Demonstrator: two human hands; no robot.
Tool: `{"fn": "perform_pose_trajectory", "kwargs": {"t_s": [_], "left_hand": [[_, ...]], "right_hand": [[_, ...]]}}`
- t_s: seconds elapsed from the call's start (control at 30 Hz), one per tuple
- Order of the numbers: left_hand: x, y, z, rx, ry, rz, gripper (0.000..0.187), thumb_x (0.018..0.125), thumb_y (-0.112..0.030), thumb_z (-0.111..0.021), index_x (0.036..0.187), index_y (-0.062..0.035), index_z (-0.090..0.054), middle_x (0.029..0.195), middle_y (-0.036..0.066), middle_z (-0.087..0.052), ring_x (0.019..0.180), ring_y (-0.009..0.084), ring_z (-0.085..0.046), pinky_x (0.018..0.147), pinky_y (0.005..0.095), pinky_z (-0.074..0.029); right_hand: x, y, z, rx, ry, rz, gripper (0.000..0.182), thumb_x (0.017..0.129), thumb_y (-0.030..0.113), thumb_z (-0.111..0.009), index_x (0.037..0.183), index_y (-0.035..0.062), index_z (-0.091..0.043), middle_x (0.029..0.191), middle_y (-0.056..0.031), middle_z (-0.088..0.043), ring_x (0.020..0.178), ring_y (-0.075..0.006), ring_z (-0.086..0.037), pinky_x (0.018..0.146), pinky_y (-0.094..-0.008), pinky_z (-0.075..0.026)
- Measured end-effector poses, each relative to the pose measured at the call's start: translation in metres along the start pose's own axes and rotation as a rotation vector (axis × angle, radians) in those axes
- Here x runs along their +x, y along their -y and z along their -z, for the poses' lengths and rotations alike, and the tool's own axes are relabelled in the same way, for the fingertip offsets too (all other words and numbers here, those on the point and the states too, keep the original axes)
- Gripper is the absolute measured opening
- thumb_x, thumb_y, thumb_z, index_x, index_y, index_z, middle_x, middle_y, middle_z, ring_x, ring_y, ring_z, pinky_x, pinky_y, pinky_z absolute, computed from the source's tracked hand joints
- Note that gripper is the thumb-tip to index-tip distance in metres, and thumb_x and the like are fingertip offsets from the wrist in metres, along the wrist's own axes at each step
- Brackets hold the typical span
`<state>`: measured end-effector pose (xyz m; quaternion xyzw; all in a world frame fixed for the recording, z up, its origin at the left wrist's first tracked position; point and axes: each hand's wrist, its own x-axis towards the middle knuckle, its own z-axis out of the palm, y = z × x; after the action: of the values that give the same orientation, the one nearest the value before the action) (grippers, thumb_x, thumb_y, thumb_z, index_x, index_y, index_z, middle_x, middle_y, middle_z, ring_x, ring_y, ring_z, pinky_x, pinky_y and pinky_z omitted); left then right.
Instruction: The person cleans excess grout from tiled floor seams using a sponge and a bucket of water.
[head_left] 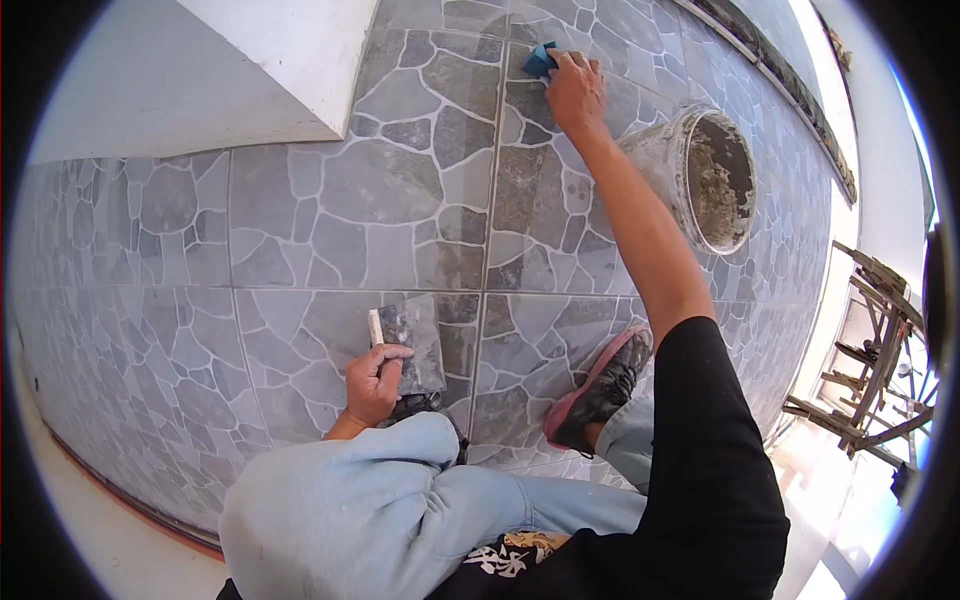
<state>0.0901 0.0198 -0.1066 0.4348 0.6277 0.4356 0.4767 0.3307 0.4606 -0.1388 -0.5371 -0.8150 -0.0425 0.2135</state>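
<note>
At the far end of a tile joint, my right hand is closed on a blue sponge, which appears to rest on the floor. My left hand is near my bent knee, its fingers wrapped round the pale handle of a flat rectangular trowel. The trowel's dark blade is smeared with grey. Stone-patterned grey tiles cover the floor, and a darker, damp-looking band follows the long joint between my hands. Part of the sponge is hidden by my fingers.
A mortar-crusted bucket stands to the right of my right forearm. A white block-like structure juts in at upper left. My shoe is on the tiles. Rough timber framing is beyond the floor's right edge.
</note>
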Motion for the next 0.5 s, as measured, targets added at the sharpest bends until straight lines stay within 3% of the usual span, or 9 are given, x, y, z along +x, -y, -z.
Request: {"fn": "perform_pose_trajectory", "kwargs": {"t_s": [0.1, 0.23, 0.27, 0.33, 0.43, 0.5], "left_hand": [[-0.001, 0.000, 0.003, 0.023, 0.023, 0.023, 0.018, 0.090, 0.003, -0.057, 0.097, -0.0013, -0.073, 0.074, 0.009, -0.068, 0.059, 0.0130, -0.057, 0.056, 0.0284, -0.044], [-0.002, 0.000, 0.001, 0.001, -0.033, -0.025, 0.018, 0.090, 0.003, -0.057, 0.097, -0.0017, -0.073, 0.073, 0.009, -0.068, 0.059, 0.0134, -0.057, 0.056, 0.0285, -0.044], [-0.003, 0.000, 0.005, 0.017, -0.003, 0.006, 0.018, 0.090, 0.003, -0.057, 0.096, -0.0020, -0.073, 0.072, 0.009, -0.067, 0.058, 0.0138, -0.057, 0.056, 0.0284, -0.044], [-0.002, -0.001, 0.002, 0.025, 0.024, 0.036, 0.018, 0.089, 0.003, -0.057, 0.096, -0.0023, -0.073, 0.072, 0.009, -0.067, 0.058, 0.0142, -0.058, 0.056, 0.0283, -0.045], [-0.004, -0.002, 0.002, 0.031, -0.020, 0.058, 0.017, 0.089, 0.003, -0.058, 0.096, -0.0023, -0.073, 0.072, 0.009, -0.067, 0.058, 0.0139, -0.057, 0.056, 0.0283, -0.044], [-0.003, -0.001, 0.002, 0.014, -0.006, 0.014, 0.018, 0.089, 0.004, -0.058, 0.096, -0.0019, -0.073, 0.073, 0.009, -0.068, 0.059, 0.0131, -0.057, 0.056, 0.0280, -0.044]], "right_hand": [[-0.048, 0.030, 0.025, 0.028, 0.025, 0.012, 0.030, 0.087, 0.006, -0.063, 0.116, 0.0072, -0.069, 0.110, -0.0140, -0.065, 0.106, -0.0356, -0.060, 0.090, -0.0459, -0.047], [-0.226, 0.075, 0.117, 0.248, 0.381, 0.358, 0.029, 0.079, -0.001, -0.061, 0.106, 0.0076, -0.066, 0.106, -0.0170, -0.059, 0.101, -0.0353, -0.059, 0.089, -0.0443, -0.048], [-0.232, 0.074, 0.125, 0.245, 0.376, 0.370, 0.029, 0.079, -0.001, -0.061, 0.106, 0.0076, -0.066, 0.106, -0.0170, -0.059, 0.101, -0.0353, -0.059, 0.089, -0.0443, -0.048], [-0.235, 0.066, 0.133, 0.341, 0.550, 0.354, 0.028, 0.078, -0.002, -0.062, 0.104, 0.0079, -0.066, 0.106, -0.0166, -0.058, 0.100, -0.0351, -0.059, 0.088, -0.0452, -0.048], [-0.123, 0.050, 0.073, 0.152, 0.315, 0.241, 0.033, 0.077, -0.002, -0.062, 0.108, 0.0081, -0.064, 0.106, -0.0152, -0.058, 0.101, -0.0352, -0.060, 0.088, -0.0464, -0.048], [-0.037, 0.029, 0.017, 0.023, 0.107, 0.053, 0.041, 0.081, 0.000, -0.062, 0.121, 0.0085, -0.064, 0.113, -0.0174, -0.060, 0.107, -0.0380, -0.059, 0.091, -0.0472, -0.048]]}}
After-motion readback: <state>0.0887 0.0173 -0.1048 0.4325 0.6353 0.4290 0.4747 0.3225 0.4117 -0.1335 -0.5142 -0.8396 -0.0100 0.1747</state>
